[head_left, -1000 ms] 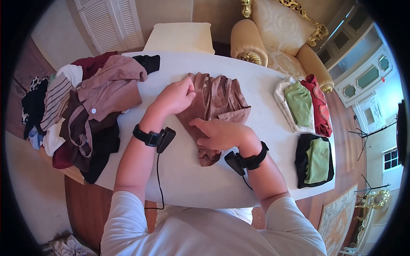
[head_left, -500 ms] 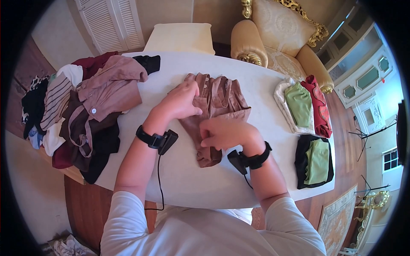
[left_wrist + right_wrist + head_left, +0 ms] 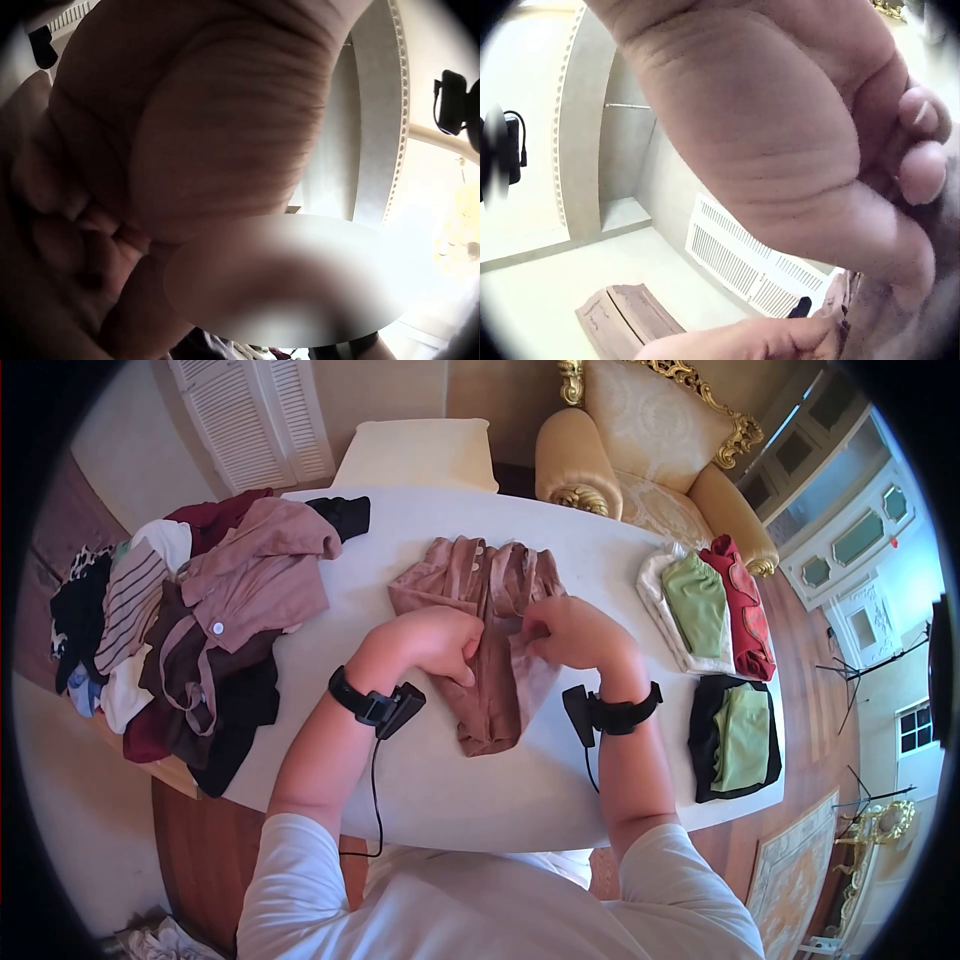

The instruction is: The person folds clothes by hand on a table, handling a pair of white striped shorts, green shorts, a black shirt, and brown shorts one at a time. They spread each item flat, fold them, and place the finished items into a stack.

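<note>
A dusty-brown garment (image 3: 490,705) with gathers and a small button near its top lies in folds on the white table (image 3: 440,800). My left hand (image 3: 440,642) is over the garment's left half, with curled fingers gripping cloth near the middle line. Opposite it, my right hand (image 3: 585,635) pinches the garment's right edge between thumb and fingers. In the left wrist view the left palm (image 3: 225,142) fills most of the picture, and its fingertips are in shadow. The right wrist view shows the thumb (image 3: 900,255) against cloth at the lower right.
A heap of mixed clothes (image 3: 225,600) covers the table's left end. Folded stacks lie at the right: a green piece (image 3: 697,600) on white beside red (image 3: 745,610), and a green-and-black one (image 3: 742,740) nearer me. A gold armchair (image 3: 650,450) stands beyond the table.
My left hand has come from the garment's upper left down toward its middle. My right hand has moved up and right, and the garment's lower right part now lies spread wider.
</note>
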The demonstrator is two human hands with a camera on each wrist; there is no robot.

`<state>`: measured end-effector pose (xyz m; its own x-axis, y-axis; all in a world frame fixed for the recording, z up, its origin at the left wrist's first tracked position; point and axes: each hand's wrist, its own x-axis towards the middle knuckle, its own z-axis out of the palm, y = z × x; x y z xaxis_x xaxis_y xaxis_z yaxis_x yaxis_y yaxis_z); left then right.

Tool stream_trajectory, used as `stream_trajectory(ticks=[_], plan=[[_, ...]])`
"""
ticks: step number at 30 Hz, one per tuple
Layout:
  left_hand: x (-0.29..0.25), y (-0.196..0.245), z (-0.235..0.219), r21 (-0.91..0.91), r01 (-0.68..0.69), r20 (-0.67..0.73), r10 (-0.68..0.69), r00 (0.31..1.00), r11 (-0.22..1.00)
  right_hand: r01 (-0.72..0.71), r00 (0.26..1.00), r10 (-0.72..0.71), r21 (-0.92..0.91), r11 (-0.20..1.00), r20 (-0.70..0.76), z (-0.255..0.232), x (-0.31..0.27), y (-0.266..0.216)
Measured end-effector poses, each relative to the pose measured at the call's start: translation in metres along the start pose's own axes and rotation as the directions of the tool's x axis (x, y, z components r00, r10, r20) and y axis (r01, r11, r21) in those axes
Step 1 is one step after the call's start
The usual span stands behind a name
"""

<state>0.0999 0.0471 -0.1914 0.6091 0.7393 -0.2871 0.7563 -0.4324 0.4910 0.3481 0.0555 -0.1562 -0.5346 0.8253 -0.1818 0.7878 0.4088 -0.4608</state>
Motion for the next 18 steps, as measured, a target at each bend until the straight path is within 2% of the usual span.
stream_trajectory(ticks=[4,5,8,10,13,16,18], plan=[[0.002,0.002,0.001,-0.036,-0.025,0.042,0.027,0.999,0.999,0.061,0.987,-0.033,0.174,0.983,-0.160,-0.004,0.001,0.000],[0.003,0.002,0.001,-0.084,0.024,0.069,-0.018,0.997,0.996,0.071,0.977,-0.027,0.201,0.977,-0.212,-0.001,0.003,0.002],[0.007,0.001,0.002,-0.258,0.146,0.132,-0.115,0.985,0.955,0.014,0.949,0.019,0.102,0.995,-0.314,0.018,0.017,0.011],[0.005,0.001,0.004,-0.424,0.183,0.132,-0.140,0.981,0.887,0.009,0.960,0.017,0.091,0.996,-0.281,0.026,0.022,0.012],[0.001,0.014,-0.003,-0.378,0.237,0.150,-0.193,0.970,0.895,0.010,0.960,0.002,0.041,0.999,-0.280,0.036,0.027,0.013],[0.002,0.023,-0.009,-0.075,0.171,0.133,-0.160,0.978,0.982,0.021,0.952,-0.016,0.011,1.000,-0.306,0.043,0.030,0.015],[0.007,0.008,0.009,0.026,0.035,-0.037,-0.034,0.999,0.999,0.019,0.946,-0.016,0.007,1.000,-0.323,0.044,0.031,0.013]])
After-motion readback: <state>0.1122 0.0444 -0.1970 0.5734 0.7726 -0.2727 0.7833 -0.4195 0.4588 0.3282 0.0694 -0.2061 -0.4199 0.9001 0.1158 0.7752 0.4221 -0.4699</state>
